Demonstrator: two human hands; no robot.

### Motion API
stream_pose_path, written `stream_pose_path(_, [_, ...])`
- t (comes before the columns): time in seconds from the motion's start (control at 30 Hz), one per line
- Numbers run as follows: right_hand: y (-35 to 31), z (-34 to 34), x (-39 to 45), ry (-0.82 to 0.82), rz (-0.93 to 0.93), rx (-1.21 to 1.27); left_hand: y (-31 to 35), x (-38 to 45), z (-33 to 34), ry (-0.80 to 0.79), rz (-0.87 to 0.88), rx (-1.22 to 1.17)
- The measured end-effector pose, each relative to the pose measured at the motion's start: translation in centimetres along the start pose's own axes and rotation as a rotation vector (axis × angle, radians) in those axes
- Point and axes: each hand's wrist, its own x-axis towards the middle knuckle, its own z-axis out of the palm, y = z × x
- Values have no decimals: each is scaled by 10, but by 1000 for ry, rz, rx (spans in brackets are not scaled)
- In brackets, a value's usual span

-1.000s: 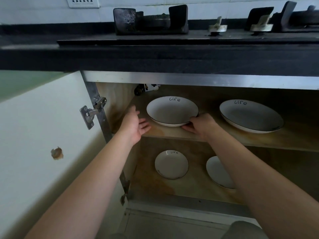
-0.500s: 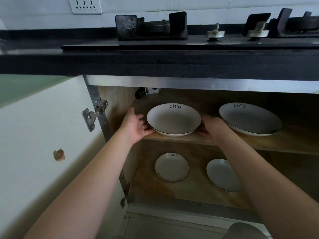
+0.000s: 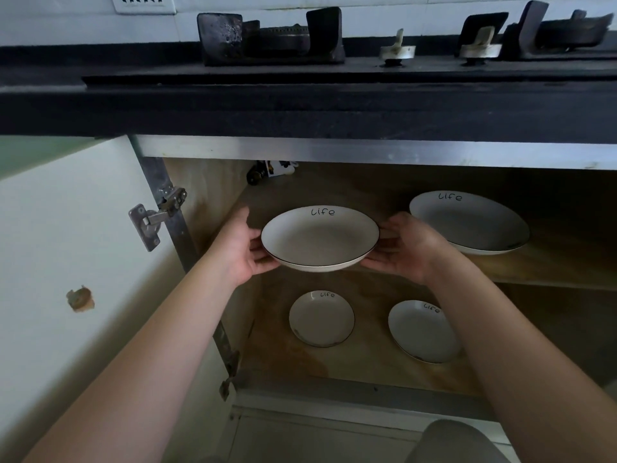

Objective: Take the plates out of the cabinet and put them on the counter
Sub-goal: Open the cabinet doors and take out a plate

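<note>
A white plate marked "Life" (image 3: 320, 238) is held between both hands at the front of the upper cabinet shelf. My left hand (image 3: 241, 252) grips its left rim and my right hand (image 3: 405, 248) grips its right rim. A larger white plate (image 3: 469, 222) lies on the upper shelf (image 3: 551, 262) to the right. Two smaller white plates rest on the cabinet floor: one at the left (image 3: 321, 318), one at the right (image 3: 421, 330), partly hidden by my right forearm. The dark counter (image 3: 300, 108) runs above the cabinet.
The white cabinet door (image 3: 66, 262) stands open at the left on a metal hinge (image 3: 157, 218). A gas stove with burner supports (image 3: 270, 38) and knobs (image 3: 397, 50) occupies the counter top. A small dark object (image 3: 257, 175) sits at the shelf's back left.
Both hands have closed on the plate's two rims, and the plate has come forward off the shelf toward me. The view has tilted slightly.
</note>
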Motion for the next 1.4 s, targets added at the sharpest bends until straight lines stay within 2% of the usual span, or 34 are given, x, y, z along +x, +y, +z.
stream_pose_path(0.43, [4,-12,-11,-70,4,-75,-9,-19,-13,9,100,60])
stream_pose_path(0.6, [-2,3,-30,-49,60,-125,-11,-33,-25,82,6,65])
stream_pose_path(0.83, [-15,28,-94,21,248,-156,-2,-89,-31,237,-63,132])
stream_pose_path(0.97, [-22,41,-140,69,356,-195,12,-132,-35,289,-164,125])
stream_pose_path(1.3, [-50,62,-267,232,567,-207,29,-273,-53,271,-387,93])
stream_pose_path(1.4, [-59,79,-309,240,586,-218,48,-315,-66,245,-393,81])
